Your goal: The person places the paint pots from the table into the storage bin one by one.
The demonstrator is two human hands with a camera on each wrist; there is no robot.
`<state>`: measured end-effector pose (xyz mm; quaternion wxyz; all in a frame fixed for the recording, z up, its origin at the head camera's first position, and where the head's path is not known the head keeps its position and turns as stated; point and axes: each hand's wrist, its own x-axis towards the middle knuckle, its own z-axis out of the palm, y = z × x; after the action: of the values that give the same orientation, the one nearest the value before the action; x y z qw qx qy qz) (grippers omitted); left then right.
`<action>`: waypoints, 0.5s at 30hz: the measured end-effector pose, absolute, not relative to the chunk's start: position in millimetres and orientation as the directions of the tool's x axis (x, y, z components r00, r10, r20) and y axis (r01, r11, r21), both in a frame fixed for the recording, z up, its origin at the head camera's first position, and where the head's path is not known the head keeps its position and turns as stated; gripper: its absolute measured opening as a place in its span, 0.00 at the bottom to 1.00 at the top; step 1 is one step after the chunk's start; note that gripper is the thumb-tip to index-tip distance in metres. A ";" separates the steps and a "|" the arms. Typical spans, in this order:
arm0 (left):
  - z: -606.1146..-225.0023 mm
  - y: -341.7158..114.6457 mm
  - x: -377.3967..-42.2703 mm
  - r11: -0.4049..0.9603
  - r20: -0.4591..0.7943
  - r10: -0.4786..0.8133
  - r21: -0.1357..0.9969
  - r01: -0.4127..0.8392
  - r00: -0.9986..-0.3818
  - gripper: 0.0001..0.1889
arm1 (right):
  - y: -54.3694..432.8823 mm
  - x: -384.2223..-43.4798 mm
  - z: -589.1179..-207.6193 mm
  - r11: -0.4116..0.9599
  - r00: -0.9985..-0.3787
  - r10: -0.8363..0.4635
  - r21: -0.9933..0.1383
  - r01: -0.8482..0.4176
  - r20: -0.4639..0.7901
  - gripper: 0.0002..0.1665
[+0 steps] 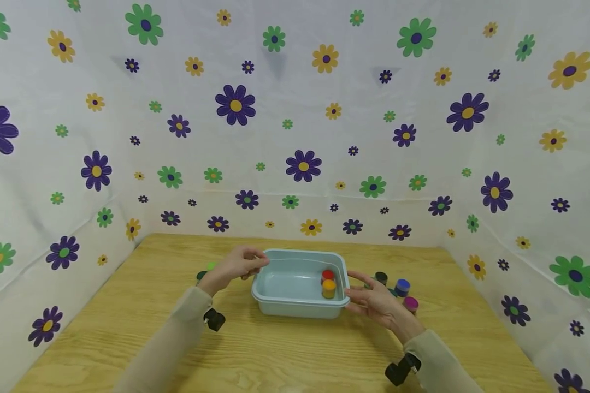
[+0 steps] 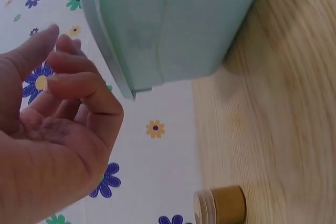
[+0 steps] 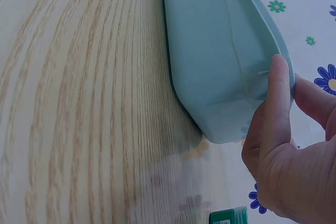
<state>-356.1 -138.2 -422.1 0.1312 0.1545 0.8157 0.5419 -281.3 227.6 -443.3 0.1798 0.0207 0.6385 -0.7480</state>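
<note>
A pale blue plastic basin rests on the wooden table, with a red paint jar and an orange-yellow paint jar inside at its right end. My right hand pinches the basin's right rim; in the right wrist view a finger lies against the outer wall, with the thumb at the rim. Beside the left rim is my left hand, its fingers loosely bent. The left wrist view shows a gap between that hand and the basin, and nothing in its grasp.
Right of the basin, partly behind my right hand, stand several jars, among them black, blue and magenta. Green jars sit behind my left wrist. Flower-patterned white cloth encloses the table's back and sides.
</note>
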 end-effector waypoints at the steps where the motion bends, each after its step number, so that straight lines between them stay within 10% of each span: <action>1: -423.3 -141.9 -356.8 0.364 -0.042 0.403 0.924 0.118 -0.914 0.20 | 227.6 -281.6 -443.3 -0.120 -0.934 -0.243 -0.948 0.295 -0.260 0.43; 15: -420.2 -203.1 -356.4 0.392 -0.016 0.489 0.897 0.203 -0.872 0.24 | 228.7 -282.4 -444.6 -0.120 -0.932 -0.260 -0.950 0.290 -0.252 0.44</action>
<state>-356.4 -203.1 -420.2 0.1401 0.2104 0.8223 0.5098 -282.4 228.7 -444.6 0.1836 0.0117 0.6373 -0.7483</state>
